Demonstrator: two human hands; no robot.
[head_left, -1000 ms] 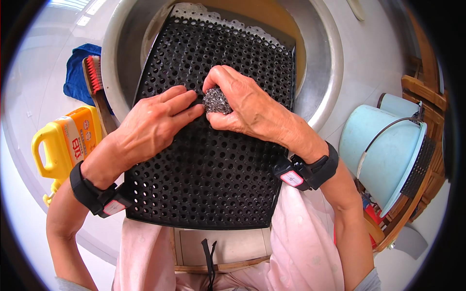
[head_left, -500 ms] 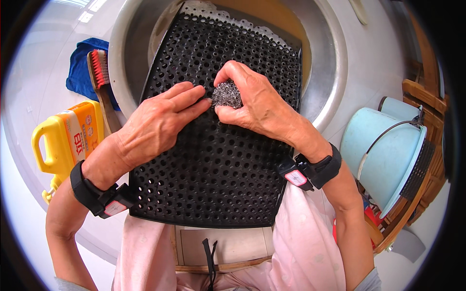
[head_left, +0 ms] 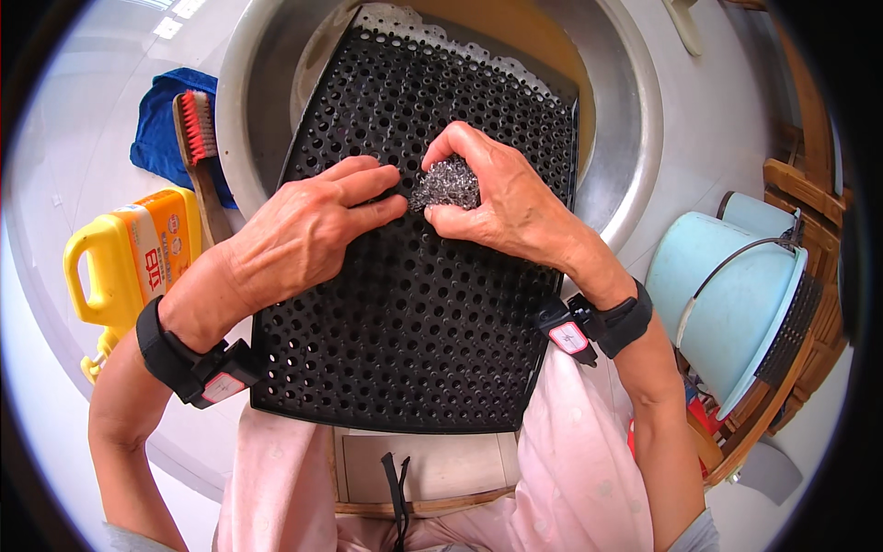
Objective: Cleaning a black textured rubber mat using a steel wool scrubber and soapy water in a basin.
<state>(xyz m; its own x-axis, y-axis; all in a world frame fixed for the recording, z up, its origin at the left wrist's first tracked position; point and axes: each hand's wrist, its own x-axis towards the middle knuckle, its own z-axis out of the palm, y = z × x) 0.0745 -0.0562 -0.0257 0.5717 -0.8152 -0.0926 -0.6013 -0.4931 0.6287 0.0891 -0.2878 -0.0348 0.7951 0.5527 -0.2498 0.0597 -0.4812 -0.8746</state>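
Note:
A black perforated plastic tray point(head_left: 405, 359) slants from above my lap into a wide metal basin point(head_left: 635, 120), where its far end rests amid suds. My right hand point(head_left: 510, 198) curls its thumb and fingers around a steel wool scourer point(head_left: 448, 184), which sits against the tray's surface near the middle. Just left of the scourer, my left hand point(head_left: 299, 225) lies on the tray with its fingers stretched out. Nothing shows in that hand, though its palm and thumb are hidden. Both wrists carry black straps with small devices.
Murky brown water point(head_left: 515, 41) fills part of the basin. To the left are a yellow jug point(head_left: 101, 267), a wooden brush with red bristles point(head_left: 198, 138) and a blue cloth point(head_left: 156, 120). A light blue bucket point(head_left: 722, 294) tips beside wooden furniture point(head_left: 809, 184) on the right.
My right hand has shifted slightly to the right with the scourer, widening its distance from my left fingertips. The whole view has also drifted a little.

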